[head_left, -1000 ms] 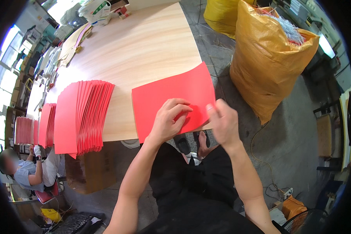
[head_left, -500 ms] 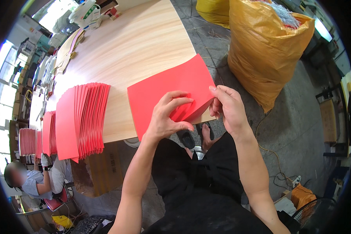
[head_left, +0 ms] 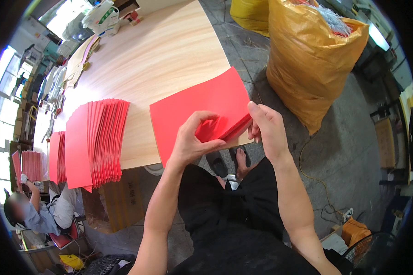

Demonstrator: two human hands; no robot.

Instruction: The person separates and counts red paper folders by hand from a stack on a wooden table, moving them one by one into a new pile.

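A stack of red paper sheets (head_left: 188,105) lies at the table's near right corner, its near right edge raised and bent. My right hand (head_left: 268,130) pinches that edge between thumb and fingers. On the near side of the stack is my left hand (head_left: 192,140), its fingers curled over the top and its thumb along the near edge, with bent red paper between them. The left fingertips are partly hidden by the paper. To the left, a fanned pile of red sheets (head_left: 96,142) overhangs the table's near edge.
Smaller red piles (head_left: 57,153) continue leftward along the wooden table (head_left: 170,46). A person (head_left: 41,213) sits at the far left, holding up red paper. A big orange sack (head_left: 314,68) stands on the floor to the right. A white tub (head_left: 101,18) sits at the back left.
The raised edge of the red stack has come down slightly, with sheet edges now showing by my right hand. My left thumb and fingers have drawn inward. The seated person has lifted red paper.
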